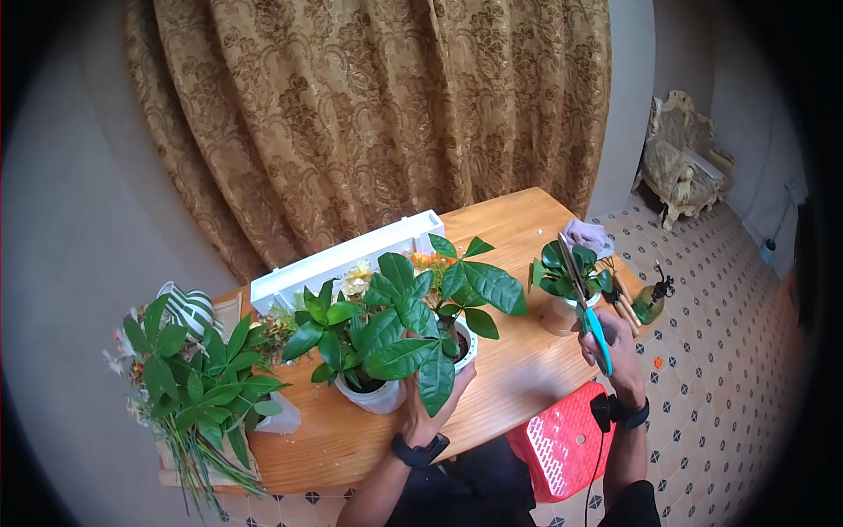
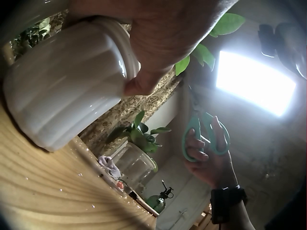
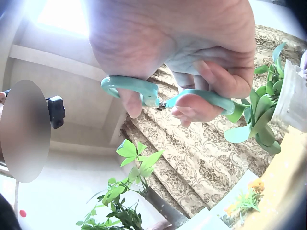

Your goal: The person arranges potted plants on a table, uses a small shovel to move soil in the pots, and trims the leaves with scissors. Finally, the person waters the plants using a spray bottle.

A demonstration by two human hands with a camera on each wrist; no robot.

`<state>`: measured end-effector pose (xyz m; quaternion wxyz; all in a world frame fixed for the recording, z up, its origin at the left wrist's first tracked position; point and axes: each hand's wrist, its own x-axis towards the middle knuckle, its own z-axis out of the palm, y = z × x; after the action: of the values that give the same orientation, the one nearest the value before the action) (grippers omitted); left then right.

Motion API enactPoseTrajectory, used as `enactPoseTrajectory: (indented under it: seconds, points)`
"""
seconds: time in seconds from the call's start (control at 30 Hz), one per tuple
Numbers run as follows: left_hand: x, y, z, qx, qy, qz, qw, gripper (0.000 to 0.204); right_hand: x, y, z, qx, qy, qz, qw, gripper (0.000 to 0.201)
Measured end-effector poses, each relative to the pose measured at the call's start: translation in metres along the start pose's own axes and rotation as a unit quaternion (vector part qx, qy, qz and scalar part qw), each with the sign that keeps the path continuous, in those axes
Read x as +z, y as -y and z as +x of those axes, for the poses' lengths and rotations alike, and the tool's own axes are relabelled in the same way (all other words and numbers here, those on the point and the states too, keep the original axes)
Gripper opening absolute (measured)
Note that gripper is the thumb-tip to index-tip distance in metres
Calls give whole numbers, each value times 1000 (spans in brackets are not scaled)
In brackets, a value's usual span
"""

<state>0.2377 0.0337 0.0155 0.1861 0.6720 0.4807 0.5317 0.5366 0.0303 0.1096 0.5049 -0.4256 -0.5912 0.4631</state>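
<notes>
My left hand [image 1: 430,408] grips the rim of a white pot [image 2: 62,81], thumb at its edge. The pot stands on the wooden table and holds a broad-leaved green plant [image 1: 492,283]. My right hand [image 1: 622,351] holds scissors [image 1: 597,341] with teal handles, thumb and fingers through the loops [image 3: 129,85]. In the head view the blades point up and overlap a small leafy plant [image 1: 553,281] in a pale pot [image 1: 557,316]. Left of my left hand, another white pot [image 1: 373,400] bears a green plant [image 1: 320,309].
A long white planter box [image 1: 351,263] lies at the back, with orange flowers [image 1: 430,261] before it. Cut leafy stems [image 1: 206,395] and a striped pot [image 1: 186,307] are at left. A purple cloth [image 1: 588,235] and spray bottle [image 1: 650,305] sit at right. A red stool [image 1: 562,448] stands below the table.
</notes>
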Motion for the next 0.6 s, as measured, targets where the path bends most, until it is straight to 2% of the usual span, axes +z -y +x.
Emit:
enactPoseTrajectory:
  seconds: [0.6]
  points:
    - [4,-11,5,-11,19,-35,999,51,-4,-1,-5,4,-9,-5,1000,23]
